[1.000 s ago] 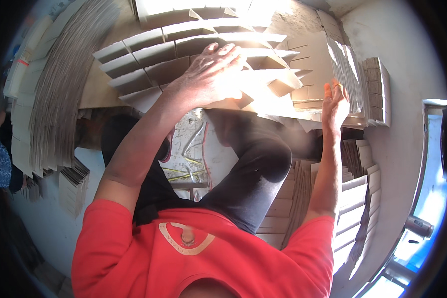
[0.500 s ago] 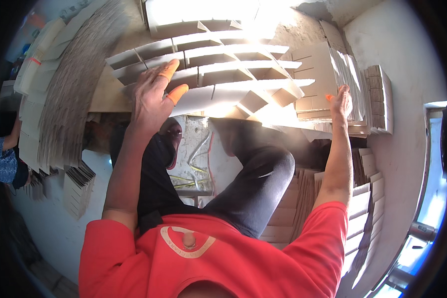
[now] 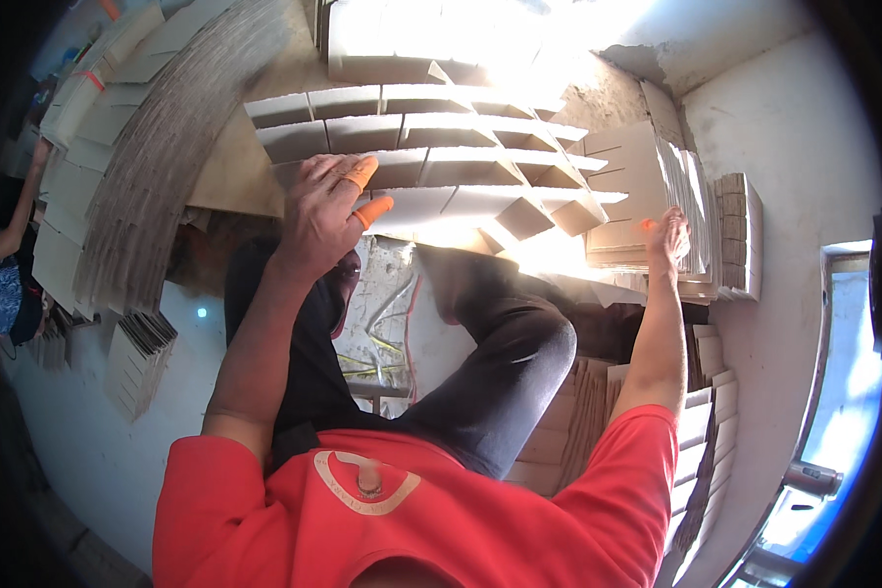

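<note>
The cardboard grid (image 3: 470, 173)'s middle has been freed; the left hand (image 3: 321, 214)'s fingers are parted, hold unclear. The right hand (image 3: 668, 239)'s grip cannot be told.

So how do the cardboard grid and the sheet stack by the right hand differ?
The cardboard grid is spread out into open cells; the sheet stack is packed close together. The cardboard grid also reaches wider across the view than the sheet stack. Both are pale, with slit-like lines.
</note>
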### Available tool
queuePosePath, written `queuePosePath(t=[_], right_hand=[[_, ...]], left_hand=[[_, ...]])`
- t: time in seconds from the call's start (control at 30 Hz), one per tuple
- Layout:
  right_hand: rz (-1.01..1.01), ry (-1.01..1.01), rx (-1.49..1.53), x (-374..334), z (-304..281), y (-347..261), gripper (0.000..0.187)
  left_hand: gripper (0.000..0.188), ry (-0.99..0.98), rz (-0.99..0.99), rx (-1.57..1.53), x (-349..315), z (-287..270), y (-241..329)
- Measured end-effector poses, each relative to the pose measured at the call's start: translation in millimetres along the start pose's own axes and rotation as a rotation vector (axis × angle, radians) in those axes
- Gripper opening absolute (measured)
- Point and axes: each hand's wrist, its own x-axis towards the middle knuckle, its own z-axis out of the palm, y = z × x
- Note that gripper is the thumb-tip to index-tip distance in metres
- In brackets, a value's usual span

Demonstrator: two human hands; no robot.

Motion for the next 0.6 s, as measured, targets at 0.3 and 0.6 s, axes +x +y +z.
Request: queuePosePath(t=[0.3, 0.6], right_hand=[[0.085, 0.607, 0.261, -1, 22, 34, 0.052], [0.2, 0.515, 0.77, -9, -91, -23, 0.037]], left_hand=[[0.044, 0.0, 0.017, 0.021, -1, 4, 1], [0.034, -0.004, 0.011, -0.028, -6, 12, -3]])
